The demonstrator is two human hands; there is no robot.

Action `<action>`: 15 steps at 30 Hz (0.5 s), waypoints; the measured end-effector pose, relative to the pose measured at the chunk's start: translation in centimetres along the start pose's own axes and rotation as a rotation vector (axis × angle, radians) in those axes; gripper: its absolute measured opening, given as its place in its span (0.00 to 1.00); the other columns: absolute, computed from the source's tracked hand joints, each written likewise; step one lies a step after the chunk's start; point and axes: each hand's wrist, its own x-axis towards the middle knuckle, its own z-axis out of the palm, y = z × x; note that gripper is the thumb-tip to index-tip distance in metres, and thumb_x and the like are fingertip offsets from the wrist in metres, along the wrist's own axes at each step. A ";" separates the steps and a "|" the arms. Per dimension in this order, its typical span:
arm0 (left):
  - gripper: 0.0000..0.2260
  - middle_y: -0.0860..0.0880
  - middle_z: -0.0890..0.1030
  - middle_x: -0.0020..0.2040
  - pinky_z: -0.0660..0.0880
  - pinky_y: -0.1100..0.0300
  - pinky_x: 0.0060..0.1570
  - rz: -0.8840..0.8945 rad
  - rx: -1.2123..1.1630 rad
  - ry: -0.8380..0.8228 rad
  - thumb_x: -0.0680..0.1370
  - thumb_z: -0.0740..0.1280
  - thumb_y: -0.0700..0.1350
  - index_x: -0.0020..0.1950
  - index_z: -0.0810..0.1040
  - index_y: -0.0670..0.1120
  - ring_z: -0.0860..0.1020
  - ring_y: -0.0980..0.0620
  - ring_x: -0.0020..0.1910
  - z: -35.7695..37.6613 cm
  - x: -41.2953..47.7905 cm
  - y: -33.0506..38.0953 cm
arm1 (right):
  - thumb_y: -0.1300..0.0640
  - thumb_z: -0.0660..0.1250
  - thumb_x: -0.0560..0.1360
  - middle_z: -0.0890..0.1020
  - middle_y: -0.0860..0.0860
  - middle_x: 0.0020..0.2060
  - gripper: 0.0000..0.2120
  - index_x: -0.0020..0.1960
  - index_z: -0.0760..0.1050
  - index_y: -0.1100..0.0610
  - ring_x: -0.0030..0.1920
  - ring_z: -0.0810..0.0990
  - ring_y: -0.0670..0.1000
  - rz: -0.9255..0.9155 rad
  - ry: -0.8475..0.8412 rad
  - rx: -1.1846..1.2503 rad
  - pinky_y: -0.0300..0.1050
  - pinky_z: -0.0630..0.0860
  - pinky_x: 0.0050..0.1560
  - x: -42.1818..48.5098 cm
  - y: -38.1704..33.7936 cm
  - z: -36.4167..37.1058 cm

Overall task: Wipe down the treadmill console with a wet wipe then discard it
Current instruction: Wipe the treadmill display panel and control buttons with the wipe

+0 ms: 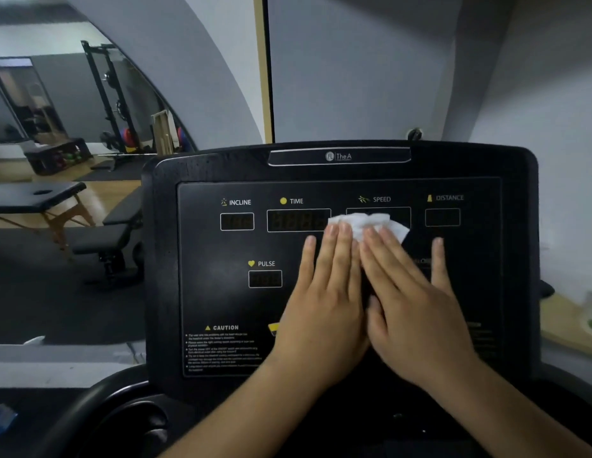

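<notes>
Filling most of the view is the black, flat-faced treadmill console, a plastic panel with yellow icons and white labels reading INCLINE, TIME, SPEED, DISTANCE and PULSE, each above a dark rectangular display window, and a CAUTION block of small print at its lower left. Off to the left, well apart from the console, a tall black metal power rack stands against the far wall. Nearer, a black padded massage table on wooden legs sits on the pale wood floor, and a black padded weight bench stands between that table and the console's left edge.

Both bare forearms reach up from the bottom of the frame. The left hand lies palm-down on the panel's middle, fingers straight and held close together, only the little finger a bit apart. The right hand lies flat just beside it, the two touching along their inner edges, its fingers also straight and its little finger splayed out to the right. Neither hand curls around anything; both press flat.

A crumpled white wet wipe sits on the console under the fingertips of both hands, over the lower part of the SPEED window and just touching the right end of the TIME window.
</notes>
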 end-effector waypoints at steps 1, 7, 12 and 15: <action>0.30 0.32 0.56 0.77 0.54 0.38 0.75 0.004 0.008 0.000 0.81 0.53 0.51 0.77 0.55 0.33 0.52 0.34 0.78 0.3 -0.3 0.4 | 0.54 0.52 0.76 0.60 0.53 0.77 0.30 0.77 0.60 0.59 0.78 0.54 0.49 -0.008 0.000 0.005 0.73 0.52 0.71 -0.6 0.3 0.2; 0.29 0.32 0.53 0.78 0.49 0.37 0.75 -0.028 0.097 0.005 0.82 0.49 0.50 0.78 0.52 0.34 0.49 0.34 0.78 -0.5 4.8 0.1 | 0.53 0.48 0.78 0.58 0.51 0.78 0.29 0.78 0.58 0.58 0.78 0.52 0.48 0.086 0.013 -0.010 0.74 0.49 0.72 3.1 2.3 -1.3; 0.30 0.31 0.54 0.77 0.51 0.37 0.75 0.011 0.041 0.019 0.82 0.49 0.51 0.78 0.52 0.34 0.51 0.34 0.78 0.7 2.3 1.9 | 0.54 0.50 0.76 0.57 0.52 0.78 0.30 0.78 0.57 0.59 0.79 0.51 0.49 0.091 -0.005 0.009 0.73 0.52 0.72 -0.2 2.0 -0.4; 0.30 0.32 0.54 0.77 0.51 0.38 0.75 0.032 0.016 -0.007 0.82 0.51 0.52 0.78 0.52 0.34 0.51 0.34 0.78 1.2 0.7 3.1 | 0.53 0.52 0.77 0.59 0.53 0.78 0.29 0.77 0.59 0.59 0.78 0.54 0.49 0.054 -0.011 0.016 0.74 0.54 0.71 -2.4 2.5 -0.1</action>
